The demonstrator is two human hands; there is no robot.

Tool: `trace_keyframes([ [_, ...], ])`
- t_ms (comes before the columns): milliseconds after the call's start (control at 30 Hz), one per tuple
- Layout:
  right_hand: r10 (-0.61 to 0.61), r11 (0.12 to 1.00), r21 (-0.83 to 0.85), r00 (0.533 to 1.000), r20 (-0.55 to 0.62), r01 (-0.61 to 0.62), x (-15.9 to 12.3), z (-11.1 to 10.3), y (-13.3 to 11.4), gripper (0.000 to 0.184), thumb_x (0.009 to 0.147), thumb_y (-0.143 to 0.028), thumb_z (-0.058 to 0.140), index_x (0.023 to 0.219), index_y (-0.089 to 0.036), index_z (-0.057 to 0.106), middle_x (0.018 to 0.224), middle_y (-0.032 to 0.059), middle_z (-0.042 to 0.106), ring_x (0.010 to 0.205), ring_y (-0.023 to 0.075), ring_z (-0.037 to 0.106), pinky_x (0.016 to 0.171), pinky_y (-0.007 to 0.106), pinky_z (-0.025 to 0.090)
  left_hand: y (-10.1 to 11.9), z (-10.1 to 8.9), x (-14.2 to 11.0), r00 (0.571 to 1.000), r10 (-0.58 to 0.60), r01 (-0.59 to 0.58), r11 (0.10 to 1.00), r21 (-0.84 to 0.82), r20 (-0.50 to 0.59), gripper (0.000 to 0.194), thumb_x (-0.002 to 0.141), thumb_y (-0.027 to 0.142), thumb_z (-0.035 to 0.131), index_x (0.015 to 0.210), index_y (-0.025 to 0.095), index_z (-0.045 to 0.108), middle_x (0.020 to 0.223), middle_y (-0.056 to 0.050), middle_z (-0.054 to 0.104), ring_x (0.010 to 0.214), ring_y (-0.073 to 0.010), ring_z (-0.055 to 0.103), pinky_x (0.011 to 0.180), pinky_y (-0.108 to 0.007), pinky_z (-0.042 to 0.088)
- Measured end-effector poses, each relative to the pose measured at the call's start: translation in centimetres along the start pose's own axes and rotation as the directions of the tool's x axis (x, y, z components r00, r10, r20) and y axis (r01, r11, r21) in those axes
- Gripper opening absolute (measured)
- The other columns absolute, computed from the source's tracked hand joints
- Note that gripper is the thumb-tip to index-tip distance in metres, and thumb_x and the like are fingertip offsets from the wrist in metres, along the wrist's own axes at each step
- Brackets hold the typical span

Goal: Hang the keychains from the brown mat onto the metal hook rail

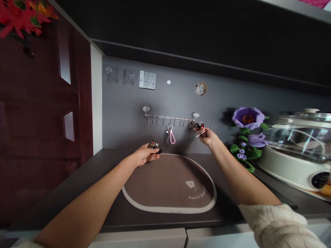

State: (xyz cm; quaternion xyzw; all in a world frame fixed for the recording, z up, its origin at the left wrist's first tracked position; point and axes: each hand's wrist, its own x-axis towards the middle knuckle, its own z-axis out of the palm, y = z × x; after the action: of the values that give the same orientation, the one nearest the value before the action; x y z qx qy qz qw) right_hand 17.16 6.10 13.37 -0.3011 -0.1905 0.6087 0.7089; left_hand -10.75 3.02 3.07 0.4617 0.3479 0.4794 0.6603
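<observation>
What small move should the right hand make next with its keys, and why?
Probably lift the keys slightly and slip their ring over a hook at the right end of the rack. The right hand holds them right beside that end, a pink keyring already hangs mid-rack, and the left hand holds another bunch lower down.

A home, most likely a kitchen corner. A dark desk (77, 186) runs along a grey wall, with a brown mat (168, 186) on it. At three o'clock stands a cream cooker (292, 162) with a glass lid. A hook rail (169, 119) at twelve o'clock carries a pink key loop (172, 137). Above it sit light switches (147, 80) (four in a row). Purple flowers (248, 119) stand at two o'clock, a dark wooden door (38, 137) at nine.
</observation>
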Motion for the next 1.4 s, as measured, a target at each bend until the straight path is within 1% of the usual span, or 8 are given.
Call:
trace_keyframes([
  [167,0.102,0.982,-0.161,0.995,0.002,-0.100,-0.5,-0.7,-0.3,0.021,0.081,-0.007,0.033,0.064,-0.015,0.041,0.039,-0.0061,0.040,0.028,0.0025,0.035,0.026,0.009,0.033,-0.2,-0.2,0.3,1.000,0.005,-0.005,1.000,-0.005,0.028,0.034,0.057,0.009,0.070,0.081,0.014,0.046,0.067,-0.003,0.057,0.056,-0.0115,0.060,0.057,-0.024,0.052],
  [500,0.054,0.979,-0.194,0.998,-0.019,-0.056,-1.3,0.4,-1.6,0.025,0.083,-0.009,0.031,0.061,-0.014,0.041,0.036,-0.0059,0.040,0.026,0.0022,0.033,0.026,0.008,0.030,0.0,0.1,0.0,0.999,-0.011,0.012,0.999,-0.032,0.030,0.033,0.057,0.007,0.069,0.079,0.014,0.045,0.064,-0.002,0.057,0.054,-0.0121,0.060,0.054,-0.024,0.052],
  [767,0.071,0.966,-0.243,0.993,-0.091,-0.091,-1.2,0.5,-1.0,0.030,0.084,-0.009,0.030,0.056,-0.014,0.042,0.034,-0.0052,0.041,0.025,0.0026,0.035,0.028,0.010,0.031,0.0,0.4,-0.2,0.999,-0.010,0.011,0.999,-0.032,0.044,0.032,0.057,0.007,0.070,0.077,0.014,0.045,0.062,-0.001,0.056,0.053,-0.0114,0.059,0.052,-0.023,0.051],
  [867,0.086,0.968,-0.229,0.993,-0.082,-0.103,-1.5,1.2,-1.1,0.031,0.085,-0.013,0.031,0.055,-0.014,0.043,0.033,-0.0051,0.041,0.024,0.0027,0.034,0.028,0.010,0.032,0.0,0.5,-0.3,0.999,-0.015,0.017,0.999,-0.036,0.046,0.033,0.056,0.007,0.070,0.077,0.014,0.045,0.062,-0.001,0.056,0.052,-0.0109,0.059,0.052,-0.023,0.051],
  [1033,0.075,0.983,-0.159,0.993,-0.087,-0.088,-1.9,3.6,-2.0,0.034,0.086,-0.017,0.032,0.052,-0.014,0.040,0.032,-0.0047,0.042,0.024,0.0025,0.036,0.028,0.010,0.033,-0.1,0.4,-0.2,0.999,-0.021,0.021,1.000,-0.005,0.042,0.034,0.057,0.008,0.070,0.082,0.013,0.047,0.064,-0.002,0.057,0.052,-0.0113,0.059,0.052,-0.022,0.051],
  [1133,0.048,0.980,-0.181,0.987,-0.156,-0.077,-1.7,4.3,-1.9,0.035,0.085,-0.016,0.033,0.050,-0.015,0.038,0.031,-0.0048,0.041,0.024,0.0028,0.036,0.028,0.010,0.031,-0.1,0.3,-0.2,0.999,-0.021,0.020,1.000,0.013,0.039,0.034,0.059,0.008,0.068,0.084,0.014,0.047,0.064,-0.003,0.058,0.052,-0.0110,0.059,0.053,-0.022,0.051],
  [1267,0.003,0.971,-0.232,0.970,-0.242,-0.061,-1.8,3.0,-1.2,0.037,0.085,-0.014,0.031,0.049,-0.015,0.036,0.028,-0.0054,0.039,0.022,0.0033,0.034,0.027,0.011,0.030,-0.2,0.2,-0.1,0.999,-0.013,0.012,1.000,0.016,0.045,0.031,0.060,0.007,0.067,0.083,0.014,0.046,0.064,-0.003,0.058,0.054,-0.0112,0.060,0.057,-0.024,0.051],
  [1400,0.058,0.962,-0.249,0.978,-0.199,-0.108,-2.4,0.9,-0.4,0.036,0.085,-0.016,0.032,0.050,-0.015,0.038,0.028,-0.0054,0.040,0.023,0.0033,0.035,0.029,0.012,0.032,-0.1,0.3,-0.1,0.999,-0.022,0.021,0.999,0.025,0.045,0.031,0.061,0.007,0.066,0.083,0.014,0.046,0.065,-0.003,0.058,0.054,-0.0108,0.060,0.058,-0.024,0.051],
])
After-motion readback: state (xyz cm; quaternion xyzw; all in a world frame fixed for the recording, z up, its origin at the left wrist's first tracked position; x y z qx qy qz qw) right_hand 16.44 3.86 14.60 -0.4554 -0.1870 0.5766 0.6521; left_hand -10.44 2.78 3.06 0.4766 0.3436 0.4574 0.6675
